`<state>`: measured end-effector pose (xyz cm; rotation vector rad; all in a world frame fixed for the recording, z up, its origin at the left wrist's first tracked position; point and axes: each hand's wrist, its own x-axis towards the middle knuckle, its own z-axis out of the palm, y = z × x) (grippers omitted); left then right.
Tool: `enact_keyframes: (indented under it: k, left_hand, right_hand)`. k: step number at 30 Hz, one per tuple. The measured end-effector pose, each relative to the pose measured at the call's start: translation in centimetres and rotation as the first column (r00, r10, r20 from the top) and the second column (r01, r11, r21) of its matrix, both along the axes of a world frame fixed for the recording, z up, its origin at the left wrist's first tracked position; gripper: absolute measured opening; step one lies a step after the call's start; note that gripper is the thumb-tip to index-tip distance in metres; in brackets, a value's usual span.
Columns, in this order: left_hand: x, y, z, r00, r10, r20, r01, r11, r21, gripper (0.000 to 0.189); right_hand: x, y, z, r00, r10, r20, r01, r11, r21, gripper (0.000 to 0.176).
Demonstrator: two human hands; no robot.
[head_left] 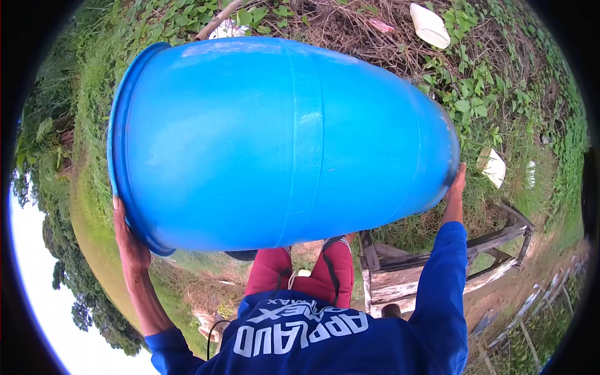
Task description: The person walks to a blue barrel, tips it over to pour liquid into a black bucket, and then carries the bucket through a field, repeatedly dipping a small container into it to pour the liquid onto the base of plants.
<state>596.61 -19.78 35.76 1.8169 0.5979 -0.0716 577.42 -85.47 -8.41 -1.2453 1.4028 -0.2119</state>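
A large blue plastic drum lies sideways across the view, lifted in front of my body. Its rimmed end is on the left and its darker, scuffed end on the right. My left hand presses against the rimmed end, with the thumb up along the rim. At the other end, my right hand grips the lower edge of the drum. The drum hides part of the fingers of both hands.
A weathered wooden frame stands at the right beside my legs. Dry stalks and green vines cover the ground ahead, with a pale container and a white scrap among them. A stick lies behind the drum.
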Motion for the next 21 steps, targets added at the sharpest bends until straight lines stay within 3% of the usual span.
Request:
enact_keyframes:
  k: [1, 2, 4, 7, 8, 10, 14, 16, 18, 21]
  left_hand:
    - [-0.1, -0.2, 0.2, 0.995, -0.093, -0.047, 0.09, 0.994, -0.056, 0.061]
    - [-0.6, 0.0, -0.3, 0.996, -0.082, -0.03, 0.082, 0.997, -0.012, 0.063]
    - [-1.6, -0.8, 0.4, 0.986, -0.133, -0.1, 0.126, 0.989, -0.077, 0.065]
    - [-4.9, 1.7, -0.4, 0.986, -0.164, -0.028, 0.163, 0.986, -0.023, 0.066]
    - [-6.6, 4.1, -2.5, 0.997, 0.0, 0.075, -0.003, 0.999, 0.042, 0.064]
    - [-8.2, 3.1, 0.5, 0.999, -0.049, -0.008, 0.049, 0.999, -0.006, 0.059]
    - [-13.9, 5.1, 3.2, 0.998, 0.066, 0.008, -0.066, 0.997, -0.032, 0.053]
    - [-16.7, 5.8, 3.7, 0.976, 0.215, 0.02, -0.216, 0.976, 0.034, 0.053]
    - [-19.0, 6.1, 5.9, 0.958, 0.287, 0.019, -0.287, 0.957, 0.029, 0.056]
    - [-22.2, 7.8, 7.1, 0.972, 0.215, 0.094, -0.223, 0.971, 0.083, 0.06]
  right_hand:
    - [-0.4, -0.5, -0.4, 1.0, -0.028, 0.01, 0.026, 0.992, 0.126, 0.08]
    - [-0.7, -0.7, -0.1, 0.999, -0.05, 0.018, 0.044, 0.967, 0.25, 0.082]
    - [-1.3, -0.1, 2.1, 0.995, 0.07, 0.07, -0.093, 0.906, 0.413, 0.1]
    - [-2.7, 0.2, 2.4, 0.992, 0.118, 0.035, -0.122, 0.909, 0.398, 0.1]
    - [-3.4, -0.8, 1.4, 0.987, 0.152, 0.057, -0.162, 0.884, 0.438, 0.1]
    - [-2.7, -0.7, 2.9, 0.982, 0.176, 0.063, -0.185, 0.872, 0.453, 0.101]
    - [-3.3, -3.0, 6.7, 0.975, 0.219, 0.034, -0.208, 0.854, 0.477, 0.106]
    - [-2.3, -3.2, 9.9, 0.988, 0.152, -0.038, -0.123, 0.9, 0.418, 0.106]
    - [-1.4, -3.0, 14.7, 0.982, 0.179, -0.053, -0.148, 0.919, 0.365, 0.102]
    - [0.2, -3.6, 21.8, 0.971, 0.234, 0.044, -0.234, 0.907, 0.351, 0.101]
